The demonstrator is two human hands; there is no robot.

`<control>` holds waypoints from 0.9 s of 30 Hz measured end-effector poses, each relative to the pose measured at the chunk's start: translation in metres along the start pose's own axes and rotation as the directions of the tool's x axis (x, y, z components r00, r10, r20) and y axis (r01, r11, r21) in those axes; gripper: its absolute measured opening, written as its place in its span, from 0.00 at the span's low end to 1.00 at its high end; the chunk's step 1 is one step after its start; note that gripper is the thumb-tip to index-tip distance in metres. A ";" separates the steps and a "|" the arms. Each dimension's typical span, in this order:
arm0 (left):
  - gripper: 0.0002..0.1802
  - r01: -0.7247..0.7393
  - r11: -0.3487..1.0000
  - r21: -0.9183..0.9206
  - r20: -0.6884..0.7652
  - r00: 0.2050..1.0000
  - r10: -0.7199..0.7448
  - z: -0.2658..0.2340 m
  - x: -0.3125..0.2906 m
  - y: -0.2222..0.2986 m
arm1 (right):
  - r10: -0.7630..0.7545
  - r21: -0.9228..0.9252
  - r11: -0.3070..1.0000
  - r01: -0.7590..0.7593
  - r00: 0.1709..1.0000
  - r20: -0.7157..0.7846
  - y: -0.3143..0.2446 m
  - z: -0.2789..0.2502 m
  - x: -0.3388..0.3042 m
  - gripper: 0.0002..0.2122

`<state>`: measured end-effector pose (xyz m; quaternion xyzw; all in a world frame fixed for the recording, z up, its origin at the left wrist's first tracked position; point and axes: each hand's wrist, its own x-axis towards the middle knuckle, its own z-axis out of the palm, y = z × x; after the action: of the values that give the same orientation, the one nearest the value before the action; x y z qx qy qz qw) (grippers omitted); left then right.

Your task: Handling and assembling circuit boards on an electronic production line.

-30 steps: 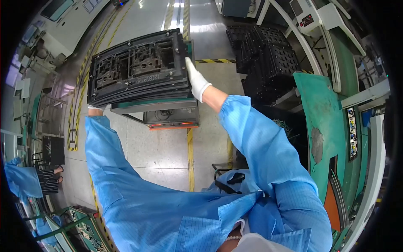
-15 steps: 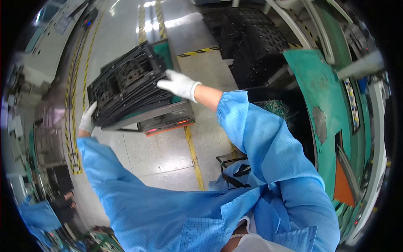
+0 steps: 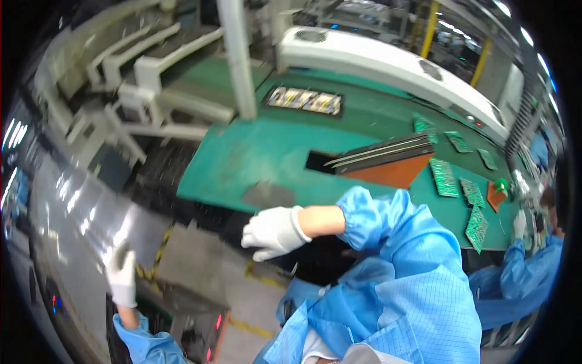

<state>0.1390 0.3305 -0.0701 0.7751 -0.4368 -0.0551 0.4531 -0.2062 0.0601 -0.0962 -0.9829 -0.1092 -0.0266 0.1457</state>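
Note:
My left hand [image 3: 121,276], in a white glove, is raised at the lower left with nothing visible in it and its fingers apart. It is above the cart [image 3: 200,318] with red lights, which is partly cut off by the lower edge. My right hand [image 3: 274,233], also gloved in white, hangs palm down with fingers loosely spread. It holds nothing and is just in front of the near edge of the green workbench [image 3: 233,164], close to a worn grey patch [image 3: 270,195].
A black tray [image 3: 334,111] carrying a populated board is further back. Dark rails [image 3: 379,151] lean beside an orange-brown panel [image 3: 388,174]. Several green circuit boards [image 3: 444,177] lie to the right, near a co-worker's gloved hand [image 3: 519,224]. A pale post [image 3: 236,57] rises from the bench.
The view has swung right toward the workbench. Both hands have come off the stack of black trays, which they were touching on the cart, and are now empty.

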 end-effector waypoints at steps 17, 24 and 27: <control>0.30 -0.108 0.892 0.439 0.282 0.959 -0.022 0.470 0.328 0.168 | 0.228 0.081 0.974 -0.214 0.887 -0.401 0.027 0.027 -0.212 0.21; 0.19 0.070 0.733 0.676 0.181 0.949 -0.257 0.549 0.344 0.193 | 0.307 0.202 0.949 -0.241 0.847 -0.433 0.034 0.034 -0.226 0.18; 0.17 0.032 0.681 0.731 0.125 0.976 -0.180 0.525 0.340 0.202 | 0.300 0.218 0.950 -0.222 0.837 -0.457 0.031 0.033 -0.221 0.17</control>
<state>-0.0325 -0.3027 -0.1190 0.9061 -0.4177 0.0231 0.0630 -0.4142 -0.0056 -0.1548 -0.9358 0.0644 -0.2430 0.2473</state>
